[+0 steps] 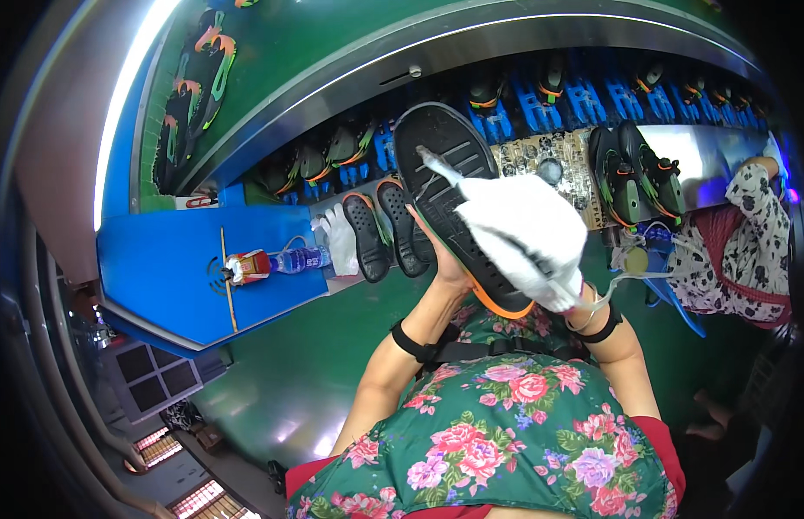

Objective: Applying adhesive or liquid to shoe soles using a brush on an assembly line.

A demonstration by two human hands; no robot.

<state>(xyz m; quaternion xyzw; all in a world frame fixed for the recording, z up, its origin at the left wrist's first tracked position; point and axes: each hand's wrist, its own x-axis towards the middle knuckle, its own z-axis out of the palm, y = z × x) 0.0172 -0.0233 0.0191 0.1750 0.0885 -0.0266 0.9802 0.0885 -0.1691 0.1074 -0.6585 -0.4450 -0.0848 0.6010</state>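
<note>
- Holding: left hand [452, 270] grips the black sole [441, 130] by its side, fingers partly hidden behind it.
- Black sole: raised in front of the apron [506, 432], tilted, grooved end up and away, orange edge toward the wearer.
- Right hand [540, 238]: covered by white fabric, glove or cloth unclear; finger closure cannot be told.
- Slim pale tool [440, 164]: projects from the fabric across the sole; contact uncertain.
- Progress (judgement): piece is up in hand with the tool brought to it, so work on it seems under way, not finished. No treated area can be made out; share completed unknown.
- Bench: two perforated black soles [367, 235] lie just beside the left hand; whether done or waiting, cannot tell.
- Farther right: two black-and-green shoes [616, 177], looking more fully assembled.
- Behind: shoes on blue racks [584, 102]; their stage is unclear.
</note>
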